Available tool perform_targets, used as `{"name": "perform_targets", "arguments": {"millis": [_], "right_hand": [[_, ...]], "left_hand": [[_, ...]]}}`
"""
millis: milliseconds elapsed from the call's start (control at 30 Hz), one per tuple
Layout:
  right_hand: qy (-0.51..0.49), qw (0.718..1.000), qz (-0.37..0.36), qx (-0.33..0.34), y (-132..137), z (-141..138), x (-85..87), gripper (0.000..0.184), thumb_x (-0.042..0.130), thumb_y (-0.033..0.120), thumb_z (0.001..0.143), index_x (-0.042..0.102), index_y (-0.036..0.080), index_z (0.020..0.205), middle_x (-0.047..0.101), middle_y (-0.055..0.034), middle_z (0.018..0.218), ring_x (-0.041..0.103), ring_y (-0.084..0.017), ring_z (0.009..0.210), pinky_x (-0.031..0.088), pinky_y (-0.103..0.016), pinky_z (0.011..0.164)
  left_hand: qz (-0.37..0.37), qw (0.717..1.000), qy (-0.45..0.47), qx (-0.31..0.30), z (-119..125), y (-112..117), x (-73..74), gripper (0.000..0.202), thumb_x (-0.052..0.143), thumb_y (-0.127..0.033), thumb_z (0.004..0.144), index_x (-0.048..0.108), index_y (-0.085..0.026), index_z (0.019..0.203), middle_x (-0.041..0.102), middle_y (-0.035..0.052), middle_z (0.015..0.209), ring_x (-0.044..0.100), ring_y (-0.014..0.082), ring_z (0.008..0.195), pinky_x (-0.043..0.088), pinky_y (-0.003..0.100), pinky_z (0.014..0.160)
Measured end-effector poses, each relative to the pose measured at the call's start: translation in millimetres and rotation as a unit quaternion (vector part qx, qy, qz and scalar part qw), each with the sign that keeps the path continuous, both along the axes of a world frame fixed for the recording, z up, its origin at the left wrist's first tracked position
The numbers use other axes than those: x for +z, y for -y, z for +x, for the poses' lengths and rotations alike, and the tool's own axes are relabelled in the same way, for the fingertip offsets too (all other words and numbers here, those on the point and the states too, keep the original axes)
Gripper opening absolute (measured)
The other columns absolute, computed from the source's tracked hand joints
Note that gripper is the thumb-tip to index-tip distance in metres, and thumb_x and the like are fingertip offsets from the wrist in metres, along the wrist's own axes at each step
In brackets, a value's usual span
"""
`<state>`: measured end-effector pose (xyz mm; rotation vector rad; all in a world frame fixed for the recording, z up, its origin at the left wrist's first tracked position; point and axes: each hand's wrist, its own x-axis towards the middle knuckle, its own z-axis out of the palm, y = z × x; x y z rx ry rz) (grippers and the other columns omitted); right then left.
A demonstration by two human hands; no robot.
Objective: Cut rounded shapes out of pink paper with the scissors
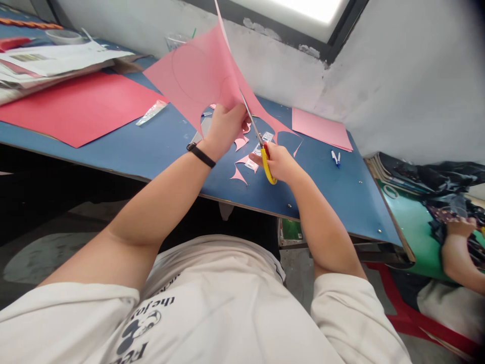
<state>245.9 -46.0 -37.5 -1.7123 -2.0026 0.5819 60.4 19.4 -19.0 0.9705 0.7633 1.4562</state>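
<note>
My left hand (224, 126), with a black band on the wrist, pinches a large pink paper sheet (200, 73) and holds it up above the blue table (151, 146). A pencilled curve shows on the sheet. My right hand (276, 161) grips yellow-handled scissors (261, 146) whose blades point up into the sheet's lower edge beside my left fingers. Small pink offcuts (239, 174) lie on the table under my hands.
A red sheet (76, 108) and a stack of papers (49, 63) lie at the left. Another pink sheet (320, 129) and a blue-capped marker (335, 158) sit at the right. A small plastic wrapper (151, 112) lies near the red sheet. Another person's arm (460, 253) shows at far right.
</note>
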Motion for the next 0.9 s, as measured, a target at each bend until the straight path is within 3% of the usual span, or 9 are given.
{"name": "perform_targets", "arguments": {"millis": [100, 433, 700, 900], "right_hand": [[-0.002, 1.0, 0.007, 0.007, 0.9, 0.0, 0.4, 0.059, 0.088, 0.073, 0.097, 0.051, 0.028, 0.087, 0.056, -0.0027, 0.08, 0.051, -0.024, 0.081, 0.042, -0.04, 0.074], [0.002, 1.0, -0.006, -0.004, 1.5, -2.0, 2.7, 0.055, 0.093, 0.064, 0.096, 0.052, 0.028, 0.088, 0.057, -0.0049, 0.084, 0.054, -0.026, 0.084, 0.042, -0.041, 0.076], [0.004, 1.0, -0.011, -0.003, 2.0, -1.5, 2.4, 0.06, 0.092, 0.071, 0.096, 0.051, 0.028, 0.088, 0.057, -0.0046, 0.084, 0.053, -0.025, 0.081, 0.043, -0.041, 0.074], [-0.001, 1.0, -0.001, 0.006, -0.2, 0.6, 0.2, 0.062, 0.092, 0.075, 0.094, 0.052, 0.028, 0.089, 0.058, -0.0048, 0.083, 0.054, -0.026, 0.084, 0.044, -0.04, 0.075]], "left_hand": [[0.081, 0.996, -0.031, -0.002, -0.3, -3.9, -4.0, 0.03, 0.063, -0.008, 0.091, 0.058, -0.025, 0.067, 0.055, 0.0051, 0.066, 0.047, 0.0182, 0.07, 0.041, 0.038, 0.068], [0.077, 0.996, -0.04, -0.006, 0.6, -5.3, -2.3, 0.035, 0.064, -0.007, 0.101, 0.06, -0.025, 0.071, 0.055, 0.0039, 0.07, 0.048, 0.0169, 0.068, 0.042, 0.037, 0.068], [0.066, 0.997, -0.04, -0.006, -0.3, -3.3, -1.2, 0.034, 0.065, -0.006, 0.096, 0.061, -0.025, 0.068, 0.054, 0.0045, 0.067, 0.048, 0.018, 0.07, 0.04, 0.036, 0.068], [0.07, 0.996, -0.057, -0.007, -0.2, -4.9, -3.1, 0.036, 0.063, -0.008, 0.102, 0.059, -0.025, 0.071, 0.056, 0.0037, 0.067, 0.046, 0.0182, 0.072, 0.042, 0.034, 0.067]]}}
